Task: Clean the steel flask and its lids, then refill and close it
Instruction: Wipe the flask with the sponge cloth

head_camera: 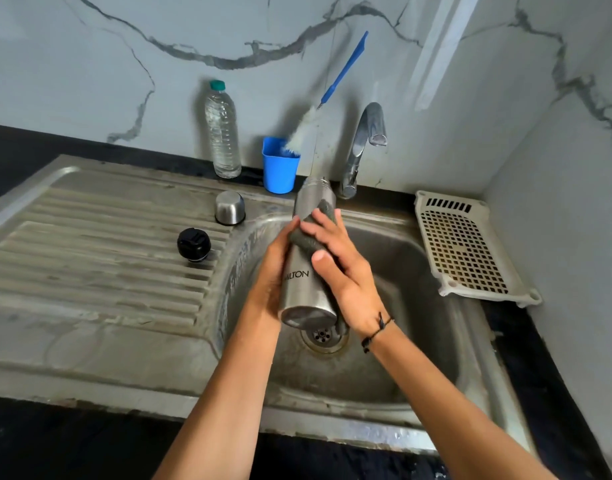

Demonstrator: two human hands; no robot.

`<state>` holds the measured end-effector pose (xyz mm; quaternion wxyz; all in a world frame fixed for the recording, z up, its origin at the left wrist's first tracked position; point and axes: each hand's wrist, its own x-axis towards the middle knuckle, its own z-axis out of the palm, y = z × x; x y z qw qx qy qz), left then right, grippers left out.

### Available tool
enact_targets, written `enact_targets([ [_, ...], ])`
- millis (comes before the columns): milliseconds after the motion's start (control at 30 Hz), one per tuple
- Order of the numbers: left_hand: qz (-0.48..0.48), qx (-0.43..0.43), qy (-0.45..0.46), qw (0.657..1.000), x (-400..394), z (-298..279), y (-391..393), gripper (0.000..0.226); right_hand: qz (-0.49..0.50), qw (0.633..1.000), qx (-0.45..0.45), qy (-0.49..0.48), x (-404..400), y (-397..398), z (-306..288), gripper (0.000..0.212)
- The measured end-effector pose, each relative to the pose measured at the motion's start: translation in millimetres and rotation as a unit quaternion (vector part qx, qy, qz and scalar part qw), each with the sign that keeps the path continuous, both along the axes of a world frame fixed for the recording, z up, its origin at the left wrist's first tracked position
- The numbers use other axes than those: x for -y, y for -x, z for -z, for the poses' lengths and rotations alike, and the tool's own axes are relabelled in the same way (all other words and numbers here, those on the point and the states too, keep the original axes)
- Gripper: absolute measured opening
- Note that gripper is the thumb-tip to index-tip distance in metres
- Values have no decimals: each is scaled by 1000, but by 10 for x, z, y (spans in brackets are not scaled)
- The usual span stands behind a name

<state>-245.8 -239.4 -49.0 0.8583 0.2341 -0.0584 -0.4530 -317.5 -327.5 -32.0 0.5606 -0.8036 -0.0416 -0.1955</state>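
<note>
The steel flask (pixel 303 289) is tilted over the sink basin, its open mouth pointing away and its base toward me. My left hand (pixel 271 271) grips its left side. My right hand (pixel 339 268) presses a grey scrub cloth (pixel 306 239) around the flask's middle. On the ribbed drainboard stand the steel cup lid (pixel 229 207) and, nearer me, the black stopper lid (pixel 193 244). A clear plastic water bottle (pixel 222 133) with a green cap stands upright at the back wall.
A blue cup (pixel 279 169) holds a bottle brush (pixel 318 112) with a blue handle, just behind the flask's mouth. The tap (pixel 365 143) rises at the back right with no water running. A white perforated tray (pixel 465 247) lies right of the sink basin (pixel 401 258). The drain (pixel 322 336) is below the flask.
</note>
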Motion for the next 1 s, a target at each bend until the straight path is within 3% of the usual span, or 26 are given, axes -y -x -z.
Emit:
enact_targets([
  [167,-2,-16,-20,1000,76,7,4,56,-25,996,31,-79,15,210,10,30],
  [267,-54,-15,-74,996,94,52,-33,53,43,971,14,-235,146,185,-86,19],
  [333,-58,-2,-93,994,64,89,-58,59,96,960,4,-264,306,41,-195,15],
  [467,-15,71,-129,989,24,-14,-21,77,128,980,21,-153,600,-443,-401,14],
  [567,14,89,-124,988,25,-145,26,78,88,994,17,-62,643,-648,-341,33],
  [667,-36,82,-118,989,47,-158,16,60,25,998,17,-60,509,-580,-238,27],
  [800,-69,23,-22,997,98,-76,80,54,-54,997,19,-57,168,-183,-117,24],
  [867,-62,17,14,998,111,-13,87,61,-78,996,20,-40,60,16,-103,29],
  [933,-35,8,-2,999,77,-13,75,75,-92,995,29,-14,37,159,-91,38],
  [1000,-35,-32,-29,998,94,17,21,77,-92,994,28,-48,81,222,-106,46],
])
